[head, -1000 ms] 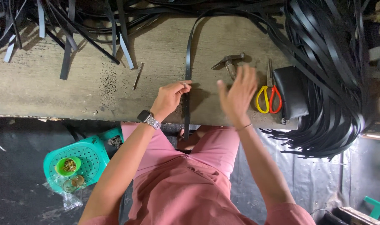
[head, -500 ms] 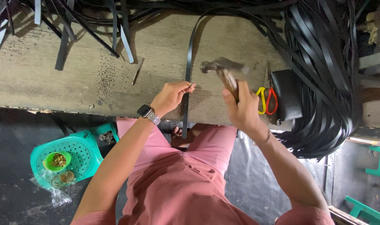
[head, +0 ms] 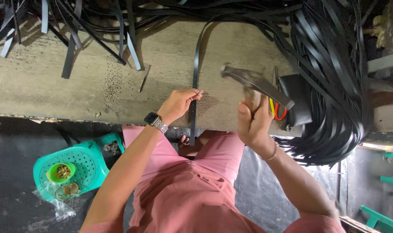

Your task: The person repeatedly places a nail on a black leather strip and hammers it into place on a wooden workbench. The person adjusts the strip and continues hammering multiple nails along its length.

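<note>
- Head view, looking straight down: I see both hands working over a worn wooden worktop [head: 75, 86].
- My left hand [head: 177, 105] has its fingers [head: 195, 93] pressed together, pinching something small against a black strap [head: 193, 108]; I cannot tell what the small thing is.
- That strap runs from beyond the fingers back past the worktop edge toward my lap, lying flat right beside the fingertips.
- My right hand [head: 252, 121] is closed on a hammer [head: 256, 84], fingers wrapped round the handle; the head is blurred and sits up and away from the left fingers, to their right.
- Just right of the right hand lie scissors [head: 279, 111] with yellow and red handles, partly hidden by the hammer, beside a black box [head: 297, 99].
- A thin metal rod [head: 144, 78] lies on the worktop to the left of the left fingers, well apart.
- A heap of black straps [head: 334, 77] spills over the right end of the worktop.
- A watch [head: 155, 121] sits on the left wrist.
- A green basket [head: 82, 166] stands on the floor, down left of the left arm.
</note>
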